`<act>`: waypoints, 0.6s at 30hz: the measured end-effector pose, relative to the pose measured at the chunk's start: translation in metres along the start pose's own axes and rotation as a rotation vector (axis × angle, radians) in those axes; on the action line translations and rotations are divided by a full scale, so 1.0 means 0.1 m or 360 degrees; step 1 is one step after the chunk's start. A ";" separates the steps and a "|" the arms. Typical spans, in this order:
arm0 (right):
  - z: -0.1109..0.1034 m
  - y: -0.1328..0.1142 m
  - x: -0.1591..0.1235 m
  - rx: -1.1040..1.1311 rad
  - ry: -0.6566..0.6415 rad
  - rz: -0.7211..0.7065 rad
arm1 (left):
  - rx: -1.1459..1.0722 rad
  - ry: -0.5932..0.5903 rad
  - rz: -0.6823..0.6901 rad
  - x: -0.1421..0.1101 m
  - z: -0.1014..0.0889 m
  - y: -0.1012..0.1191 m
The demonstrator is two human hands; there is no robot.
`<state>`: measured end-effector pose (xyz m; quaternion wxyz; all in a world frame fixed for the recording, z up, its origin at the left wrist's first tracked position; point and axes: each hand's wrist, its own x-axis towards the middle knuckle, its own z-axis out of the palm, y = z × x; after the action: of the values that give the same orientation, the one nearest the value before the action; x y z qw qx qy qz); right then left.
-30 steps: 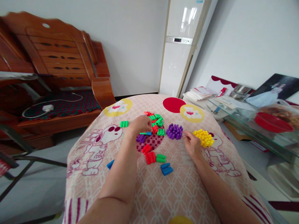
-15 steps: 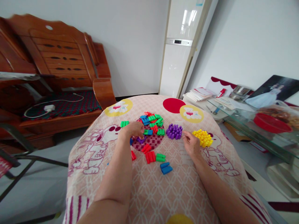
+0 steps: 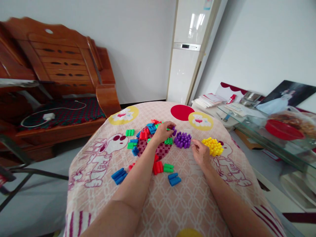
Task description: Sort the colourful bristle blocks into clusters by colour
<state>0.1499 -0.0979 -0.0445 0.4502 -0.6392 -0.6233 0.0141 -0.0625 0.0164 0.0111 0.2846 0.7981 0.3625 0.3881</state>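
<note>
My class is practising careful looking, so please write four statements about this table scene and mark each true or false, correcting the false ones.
1. The left hand has a purple piece at its fingers. True.
2. The yellow pieces are left of the purple cluster. False: they are right of it.
3. Green pieces lie beside red pieces. True.
4. The right hand is on the wooden bench. False: it is beside the purple cluster.
</note>
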 end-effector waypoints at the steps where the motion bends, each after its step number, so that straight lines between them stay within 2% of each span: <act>1: 0.00 0.00 0.00 0.0000 0.0000 0.0003 | 0.0012 0.0000 -0.0010 0.00 0.02 -0.02; 5: 0.00 -0.01 0.01 0.0023 -0.0021 -0.0001 | 0.0076 -0.0114 -0.0072 -0.01 0.11 -0.05; 10: -0.03 -0.06 0.01 0.0017 -0.0044 0.0007 | 0.0270 -0.0197 -0.0049 -0.03 0.26 -0.02; 18: -0.04 -0.07 0.01 0.0011 -0.0056 0.0031 | 0.0278 -0.0218 0.0024 -0.05 0.29 -0.04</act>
<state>0.1471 -0.1008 -0.0378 0.4413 -0.6434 -0.6247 0.0320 -0.0426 0.0097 -0.0095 0.2351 0.8472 0.3686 0.3017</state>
